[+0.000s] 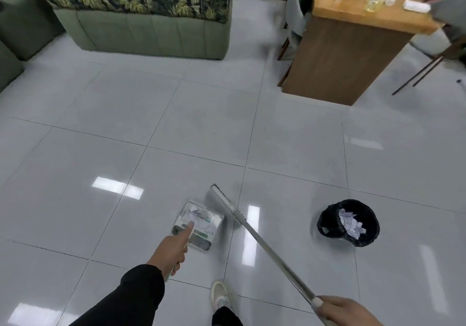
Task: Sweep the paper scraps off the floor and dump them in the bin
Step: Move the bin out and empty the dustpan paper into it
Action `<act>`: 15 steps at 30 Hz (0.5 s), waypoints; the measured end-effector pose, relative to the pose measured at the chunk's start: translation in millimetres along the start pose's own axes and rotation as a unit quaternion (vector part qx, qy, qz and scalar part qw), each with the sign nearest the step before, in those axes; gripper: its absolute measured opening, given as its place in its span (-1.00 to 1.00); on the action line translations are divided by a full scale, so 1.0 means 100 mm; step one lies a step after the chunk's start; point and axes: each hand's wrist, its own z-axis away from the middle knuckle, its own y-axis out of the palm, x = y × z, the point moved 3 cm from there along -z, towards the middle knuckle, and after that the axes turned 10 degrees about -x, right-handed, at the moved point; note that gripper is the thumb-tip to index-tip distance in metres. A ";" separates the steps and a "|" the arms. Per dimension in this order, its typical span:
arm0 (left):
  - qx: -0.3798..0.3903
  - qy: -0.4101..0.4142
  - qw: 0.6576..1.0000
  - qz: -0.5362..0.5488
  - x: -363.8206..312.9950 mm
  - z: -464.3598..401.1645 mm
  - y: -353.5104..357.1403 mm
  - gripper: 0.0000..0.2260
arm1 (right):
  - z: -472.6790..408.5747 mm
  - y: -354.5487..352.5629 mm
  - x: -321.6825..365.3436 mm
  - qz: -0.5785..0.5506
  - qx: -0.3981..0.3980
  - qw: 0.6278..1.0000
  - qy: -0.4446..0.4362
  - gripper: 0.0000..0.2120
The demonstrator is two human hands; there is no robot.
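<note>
In the head view, a long-handled dustpan [198, 226] is seen resting on the shiny tiled floor [176, 129], and a few white paper scraps [193, 214] are lying inside it. The dustpan's handle is gripped by the left hand [171, 251], with the fingers curled round it and one finger stretched out along it toward the pan. A broom [228, 208] is set down just beside the dustpan on its right, with its bristles at the floor. The broom's long silver pole is held near its top end by the right hand [345, 310], and the fingers are wrapped round the pole. A black bin [325, 222] with a dark bag in it is standing on the floor to the right, well apart from the dustpan. Some paper scraps are already piled inside the bin, so part of the job looks done. No loose scraps can be seen on the floor tiles, though the picture is a bit blurry and tiny bits could be missed. It is judged that the sweeping is nearly finished. What is left is for the dustpan to be carried over to the bin and tipped, so the last scraps can be dropped in. A shoe [219, 294] is seen near the bottom, between the two arms. A green sofa [141, 33] and a wooden table [348, 55] are seen farther back.
</note>
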 end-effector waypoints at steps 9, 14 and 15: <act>-0.004 0.056 0.998 0.015 0.27 0.88 0.65 -0.44 | 0.58 -0.20 -1.25 -0.108 -0.051 0.992 0.041 -0.77; -0.005 0.146 0.989 -0.013 0.48 1.52 1.04 -0.45 | 0.79 -0.36 -2.16 -0.148 -0.068 0.983 0.082 -0.78; 0.003 0.180 0.983 -0.035 0.53 1.88 1.31 -0.45 | 1.12 -0.38 -2.59 -0.191 -0.064 0.975 0.098 -0.79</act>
